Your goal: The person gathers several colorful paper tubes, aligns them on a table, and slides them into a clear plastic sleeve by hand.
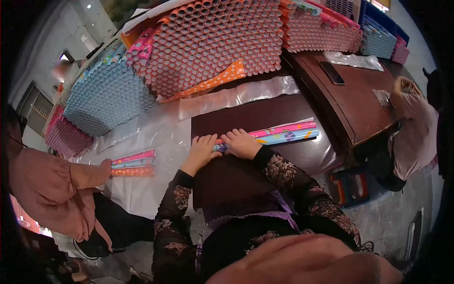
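A few rolls of patterned wrapping paper [288, 136], pink and light blue with a dark edge beneath, lie side by side on the dark brown table [213, 118]. My left hand [201, 150] is closed over their left end, its fingers curled on top. Just beside it, my right hand [240, 143] grips the same rolls, with the thumb side close to the left hand. The rolls stick out to the right of my right hand. My palms hide the left part of the rolls, including a dark blue patterned piece.
Large stacks of rolls with orange ends [217, 45] and blue ends [106, 94] rise behind the table. Clear plastic sleeves [241, 97] lie before them. At left a co-worker's hand [105, 171] holds several rolls [135, 163]; another person sits right, near a phone [332, 73].
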Tool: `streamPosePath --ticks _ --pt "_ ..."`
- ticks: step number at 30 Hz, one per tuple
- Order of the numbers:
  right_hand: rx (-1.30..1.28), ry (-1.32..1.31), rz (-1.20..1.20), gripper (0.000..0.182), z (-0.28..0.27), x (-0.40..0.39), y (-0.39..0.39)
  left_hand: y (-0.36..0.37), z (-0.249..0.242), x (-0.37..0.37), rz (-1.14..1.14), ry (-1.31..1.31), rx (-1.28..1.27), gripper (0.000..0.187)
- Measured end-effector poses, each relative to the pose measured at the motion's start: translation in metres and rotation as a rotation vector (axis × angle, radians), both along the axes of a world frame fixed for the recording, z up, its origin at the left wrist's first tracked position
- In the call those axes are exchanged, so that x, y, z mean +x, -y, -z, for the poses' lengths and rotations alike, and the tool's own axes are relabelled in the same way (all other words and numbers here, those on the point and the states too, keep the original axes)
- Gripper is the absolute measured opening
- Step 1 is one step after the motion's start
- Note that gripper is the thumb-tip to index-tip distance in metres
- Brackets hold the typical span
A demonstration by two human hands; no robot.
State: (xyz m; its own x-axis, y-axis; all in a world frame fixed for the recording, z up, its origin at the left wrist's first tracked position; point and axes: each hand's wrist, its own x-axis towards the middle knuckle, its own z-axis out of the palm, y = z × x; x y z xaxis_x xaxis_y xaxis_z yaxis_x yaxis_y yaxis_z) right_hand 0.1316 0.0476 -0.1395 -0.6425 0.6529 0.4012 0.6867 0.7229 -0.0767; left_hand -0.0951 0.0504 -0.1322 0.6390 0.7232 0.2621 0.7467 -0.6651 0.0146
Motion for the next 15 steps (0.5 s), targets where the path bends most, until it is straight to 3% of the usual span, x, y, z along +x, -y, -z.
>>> streamPosePath --ticks 8,15 --pt "-0.054 -0.019 -0.022 0.056 -0.006 -0.001 0.001 0.007 0.012 -0.018 -0.01 0.209 0.089 0.063" --pt "-0.083 0.025 0.002 0.058 -0.007 -0.002 0.0 0.006 0.013 -0.019 -0.005 0.205 0.063 0.059"
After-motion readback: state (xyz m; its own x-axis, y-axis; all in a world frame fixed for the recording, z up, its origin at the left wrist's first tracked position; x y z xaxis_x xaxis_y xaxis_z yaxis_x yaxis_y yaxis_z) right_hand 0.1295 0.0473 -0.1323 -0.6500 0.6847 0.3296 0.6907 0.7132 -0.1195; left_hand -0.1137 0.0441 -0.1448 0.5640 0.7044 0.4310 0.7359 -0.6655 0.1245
